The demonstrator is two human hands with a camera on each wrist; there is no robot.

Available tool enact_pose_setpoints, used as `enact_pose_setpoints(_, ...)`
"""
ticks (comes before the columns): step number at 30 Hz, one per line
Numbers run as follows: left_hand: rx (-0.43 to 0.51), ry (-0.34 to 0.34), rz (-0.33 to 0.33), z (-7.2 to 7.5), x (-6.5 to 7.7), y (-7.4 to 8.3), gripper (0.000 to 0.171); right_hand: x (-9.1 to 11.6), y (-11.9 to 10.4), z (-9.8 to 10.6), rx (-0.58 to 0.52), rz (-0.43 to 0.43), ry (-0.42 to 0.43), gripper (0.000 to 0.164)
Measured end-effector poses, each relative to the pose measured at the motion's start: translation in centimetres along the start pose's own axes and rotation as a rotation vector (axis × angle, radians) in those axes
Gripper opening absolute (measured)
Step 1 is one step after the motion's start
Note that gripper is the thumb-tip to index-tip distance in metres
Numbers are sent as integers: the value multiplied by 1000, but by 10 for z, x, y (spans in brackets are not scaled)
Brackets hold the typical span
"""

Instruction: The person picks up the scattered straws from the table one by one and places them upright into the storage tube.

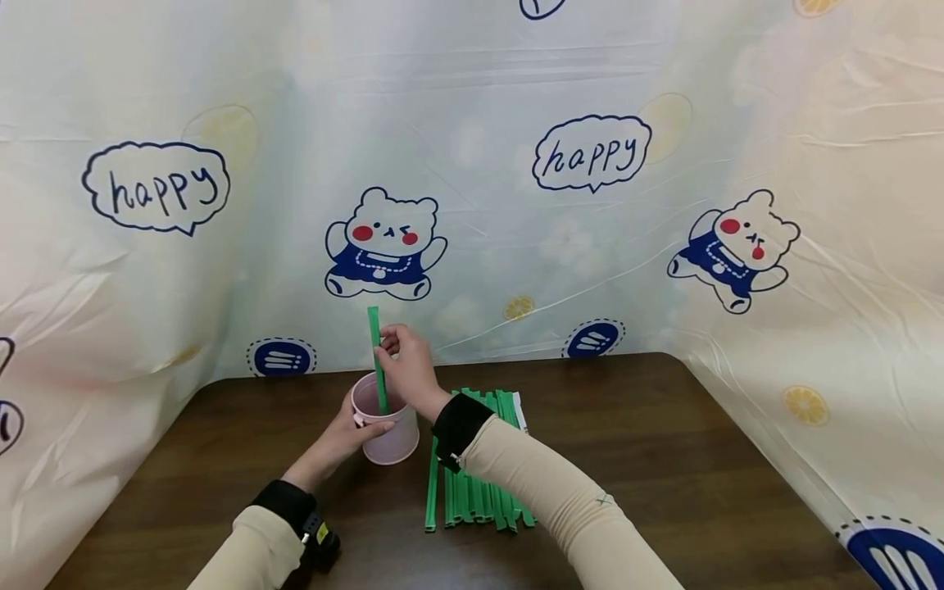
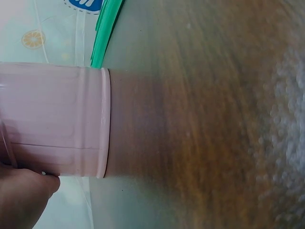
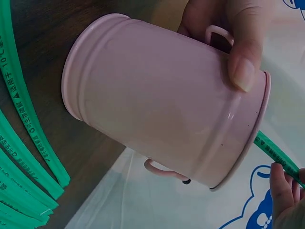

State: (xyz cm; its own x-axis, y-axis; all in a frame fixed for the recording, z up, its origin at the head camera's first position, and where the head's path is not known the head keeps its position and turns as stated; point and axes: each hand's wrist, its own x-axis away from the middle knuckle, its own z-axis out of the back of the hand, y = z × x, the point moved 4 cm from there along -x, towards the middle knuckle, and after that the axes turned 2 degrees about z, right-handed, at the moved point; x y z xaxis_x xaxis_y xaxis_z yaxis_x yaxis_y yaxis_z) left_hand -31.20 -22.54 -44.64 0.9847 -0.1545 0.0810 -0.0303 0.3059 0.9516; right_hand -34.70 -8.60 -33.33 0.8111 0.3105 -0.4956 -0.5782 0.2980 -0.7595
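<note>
My left hand (image 1: 345,430) grips a small pink metal bucket (image 1: 392,442) from its left side, thumb over the outer wall near the rim. Small loop handles stick out from the bucket, as the right wrist view shows. Between thumb and fingers, my right hand (image 1: 410,369) pinches a long, flat green strip (image 1: 374,324), held upright with its lower end inside the bucket. Printed text shows on that strip (image 3: 274,149) in the right wrist view. In the left wrist view, part of my left hand (image 2: 24,195) lies against the bucket wall (image 2: 52,114).
Right of the bucket, several similar green strips (image 1: 472,500) lie side by side on the brown wooden table (image 1: 649,475), partly behind my right forearm. A white edge (image 1: 520,410) shows at the pile's right. Behind the table hangs a printed curtain (image 1: 487,246) with bears.
</note>
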Motion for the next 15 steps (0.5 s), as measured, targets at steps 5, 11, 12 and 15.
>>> enact_pose_setpoints(5,1,-2,-4,0,1,1,100,1,1,-3,5,-15,-19,26)
enact_pose_setpoints(11,-4,7,-10,1,0,1,99,3,6,-7,11,-12,-38,24)
enact_pose_setpoints(12,-5,8,-13,1,0,0,99,3,7,-7,13,-14,-41,24)
enact_pose_setpoints(15,-16,10,-19,0,0,-1,99,4,12,-10,19,-30,-53,23)
